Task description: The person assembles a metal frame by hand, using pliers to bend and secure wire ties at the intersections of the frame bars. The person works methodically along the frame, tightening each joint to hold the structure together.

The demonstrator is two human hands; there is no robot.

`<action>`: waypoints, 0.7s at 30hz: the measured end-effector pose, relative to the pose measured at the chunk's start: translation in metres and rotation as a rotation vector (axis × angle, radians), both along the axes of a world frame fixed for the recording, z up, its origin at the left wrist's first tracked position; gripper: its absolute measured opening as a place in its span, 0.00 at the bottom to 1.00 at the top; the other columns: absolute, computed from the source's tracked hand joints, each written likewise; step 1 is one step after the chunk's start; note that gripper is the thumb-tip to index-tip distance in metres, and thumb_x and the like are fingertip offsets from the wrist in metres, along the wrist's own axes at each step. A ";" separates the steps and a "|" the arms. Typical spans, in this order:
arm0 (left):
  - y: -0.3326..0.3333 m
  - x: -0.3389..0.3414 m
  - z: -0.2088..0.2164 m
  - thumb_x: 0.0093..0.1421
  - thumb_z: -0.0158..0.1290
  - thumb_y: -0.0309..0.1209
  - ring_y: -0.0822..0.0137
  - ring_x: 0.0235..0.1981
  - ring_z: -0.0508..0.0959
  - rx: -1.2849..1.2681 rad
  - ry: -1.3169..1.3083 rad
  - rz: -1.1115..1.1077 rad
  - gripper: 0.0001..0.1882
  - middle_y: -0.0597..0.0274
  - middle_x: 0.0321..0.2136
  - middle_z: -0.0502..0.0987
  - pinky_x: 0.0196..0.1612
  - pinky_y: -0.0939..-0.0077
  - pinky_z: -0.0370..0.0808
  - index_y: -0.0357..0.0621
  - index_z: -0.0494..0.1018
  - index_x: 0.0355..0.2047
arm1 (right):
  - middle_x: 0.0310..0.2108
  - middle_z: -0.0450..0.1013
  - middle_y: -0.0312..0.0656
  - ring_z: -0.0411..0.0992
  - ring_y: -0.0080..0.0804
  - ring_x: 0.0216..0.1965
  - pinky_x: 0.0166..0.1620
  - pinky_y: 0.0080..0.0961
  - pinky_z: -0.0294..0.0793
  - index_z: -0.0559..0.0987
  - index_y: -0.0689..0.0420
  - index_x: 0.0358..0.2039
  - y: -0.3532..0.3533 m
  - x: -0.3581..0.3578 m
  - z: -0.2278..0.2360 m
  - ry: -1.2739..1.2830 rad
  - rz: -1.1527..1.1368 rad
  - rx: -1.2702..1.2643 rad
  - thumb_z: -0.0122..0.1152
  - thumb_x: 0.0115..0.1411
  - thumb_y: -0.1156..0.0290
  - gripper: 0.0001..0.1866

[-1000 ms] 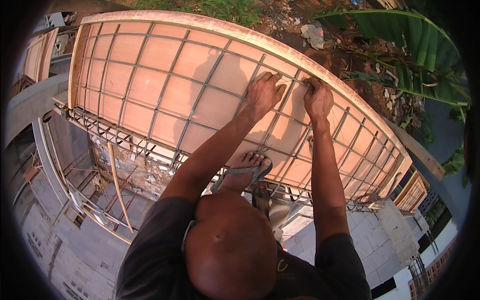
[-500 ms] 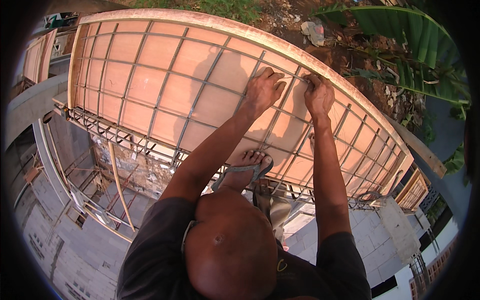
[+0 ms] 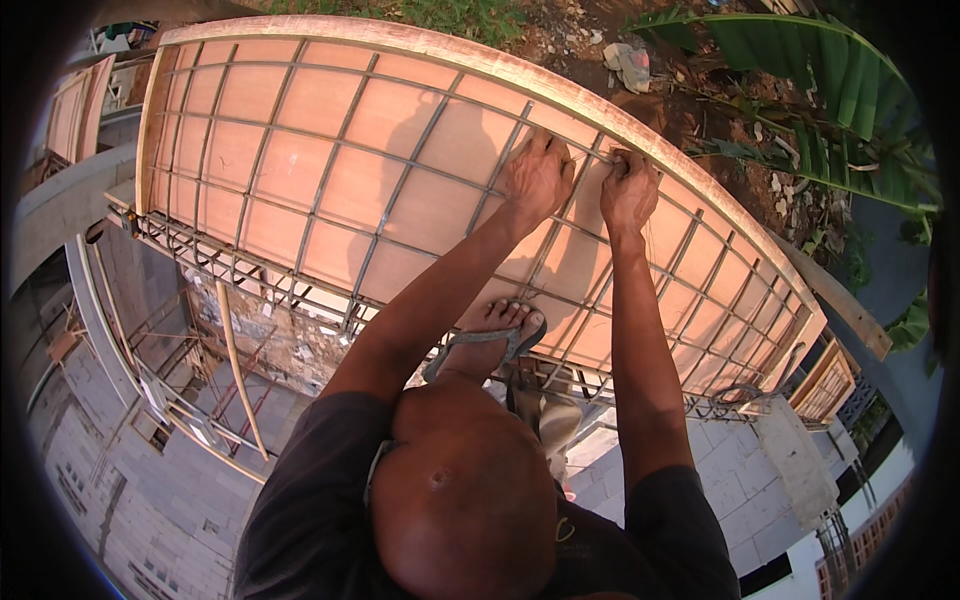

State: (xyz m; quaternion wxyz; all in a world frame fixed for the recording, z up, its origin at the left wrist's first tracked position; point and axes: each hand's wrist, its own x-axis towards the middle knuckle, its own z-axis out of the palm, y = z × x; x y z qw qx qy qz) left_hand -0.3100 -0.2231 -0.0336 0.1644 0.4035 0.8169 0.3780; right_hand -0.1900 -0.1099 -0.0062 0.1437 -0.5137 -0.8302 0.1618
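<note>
A grid of steel reinforcing bars lies over a plywood panel framed with timber. Near the far timber edge, my left hand is closed with fingers curled down at the bars; what it pinches is hidden. My right hand is pinched beside a bar crossing just to its left, with fine strands of binding wire showing by its fingers and wrist. A small gap separates the two hands. My sandalled foot rests on the near side of the grid.
The timber edge board curves along the far side, with soil, rubble and banana leaves beyond it. Along the near side run bent bar ends. Far below on the left are grey block walls and a wooden prop.
My left hand has turned and its fingers have curled down toward the bars. My right hand has shifted slightly left and nearer, and wire strands now show beside its wrist.
</note>
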 end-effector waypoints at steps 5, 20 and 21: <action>0.006 0.001 -0.001 0.63 0.60 0.32 0.41 0.39 0.85 -0.125 -0.043 -0.086 0.08 0.44 0.39 0.80 0.45 0.46 0.82 0.39 0.77 0.36 | 0.43 0.85 0.53 0.82 0.57 0.47 0.53 0.48 0.81 0.91 0.53 0.42 0.010 -0.014 0.013 -0.113 -0.089 -0.198 0.59 0.67 0.69 0.13; 0.017 -0.008 0.026 0.60 0.60 0.30 0.45 0.41 0.85 -0.024 -0.063 -0.150 0.07 0.51 0.39 0.84 0.47 0.49 0.81 0.39 0.82 0.33 | 0.27 0.78 0.42 0.72 0.29 0.25 0.25 0.31 0.68 0.89 0.65 0.40 0.042 -0.015 0.025 0.174 -0.238 -0.974 0.61 0.66 0.67 0.15; 0.020 -0.009 0.027 0.60 0.61 0.30 0.45 0.41 0.85 -0.007 -0.119 -0.154 0.07 0.51 0.38 0.84 0.47 0.50 0.81 0.39 0.82 0.34 | 0.27 0.75 0.38 0.67 0.25 0.24 0.23 0.27 0.63 0.88 0.66 0.41 0.041 -0.012 0.024 0.296 -0.317 -1.054 0.60 0.67 0.68 0.14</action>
